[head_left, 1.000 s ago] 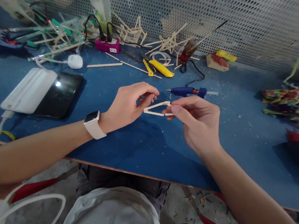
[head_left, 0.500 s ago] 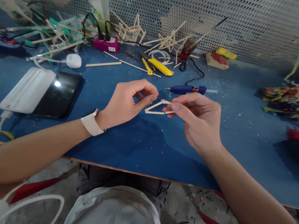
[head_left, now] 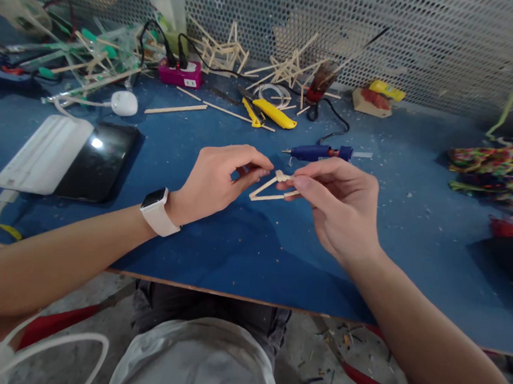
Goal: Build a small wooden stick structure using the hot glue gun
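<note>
A small frame of thin wooden sticks (head_left: 265, 197), angular in shape, is pinched between the thumb and fingers of my right hand (head_left: 341, 207). A knobbly joint shows at its top corner, and its right end is hidden by my fingers. My left hand (head_left: 226, 175), with a watch (head_left: 157, 208) on the wrist, is just left of that joint. Its thumb and fingertips are pressed together; whatever may be between them is too small to make out. Behind both hands a blue glue gun (head_left: 315, 153) lies on its side with a clear glue stick in its rear.
On the blue table (head_left: 216, 254) lie a yellow cutter (head_left: 275, 113), loose sticks (head_left: 176, 109) and stick structures (head_left: 225, 53). A purple power strip (head_left: 180, 73) has black cords. A black phone (head_left: 99, 162) and white power bank (head_left: 41, 154) are left, colourful yarn (head_left: 494, 160) right.
My right hand has tilted the stick frame, its left corner dropping slightly and the top joint turning into view. My left hand has shifted a little lower, fingertips still together.
</note>
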`<state>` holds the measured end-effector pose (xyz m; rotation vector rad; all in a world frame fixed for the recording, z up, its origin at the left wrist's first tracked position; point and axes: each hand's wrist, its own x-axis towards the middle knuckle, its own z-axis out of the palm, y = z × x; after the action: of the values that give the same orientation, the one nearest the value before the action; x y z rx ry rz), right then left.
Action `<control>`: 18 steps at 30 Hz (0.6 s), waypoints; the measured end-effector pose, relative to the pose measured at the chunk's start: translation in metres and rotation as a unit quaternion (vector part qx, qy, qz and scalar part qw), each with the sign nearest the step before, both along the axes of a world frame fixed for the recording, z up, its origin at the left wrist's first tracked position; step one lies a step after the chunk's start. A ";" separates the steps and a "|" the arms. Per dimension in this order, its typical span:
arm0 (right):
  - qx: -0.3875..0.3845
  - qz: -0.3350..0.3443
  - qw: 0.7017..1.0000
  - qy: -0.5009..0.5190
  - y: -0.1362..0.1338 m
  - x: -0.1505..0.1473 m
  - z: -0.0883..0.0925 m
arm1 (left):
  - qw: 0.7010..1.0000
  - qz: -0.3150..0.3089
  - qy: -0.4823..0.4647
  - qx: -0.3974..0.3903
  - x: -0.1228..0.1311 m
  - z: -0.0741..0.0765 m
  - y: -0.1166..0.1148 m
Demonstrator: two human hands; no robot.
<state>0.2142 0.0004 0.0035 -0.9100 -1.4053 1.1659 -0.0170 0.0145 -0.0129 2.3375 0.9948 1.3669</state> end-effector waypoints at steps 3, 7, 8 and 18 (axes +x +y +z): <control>0.001 -0.002 1.000 0.007 0.001 0.000 0.001 | 0.999 0.010 -0.032 -0.007 0.000 0.001 0.001; -0.002 -0.003 1.000 0.003 0.001 0.001 0.004 | 0.997 -0.049 0.056 0.017 -0.008 0.002 0.010; -0.004 -0.004 1.000 0.003 0.001 0.001 0.005 | 0.992 -0.071 0.105 0.027 -0.010 0.002 0.013; 0.025 -0.039 0.998 0.041 -0.003 -0.006 0.006 | 0.975 -0.063 0.215 0.007 -0.013 0.006 0.014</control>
<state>0.2084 -0.0021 0.0096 -0.8640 -1.3166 1.0932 -0.0303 0.0287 -0.0069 2.7195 0.9221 0.8379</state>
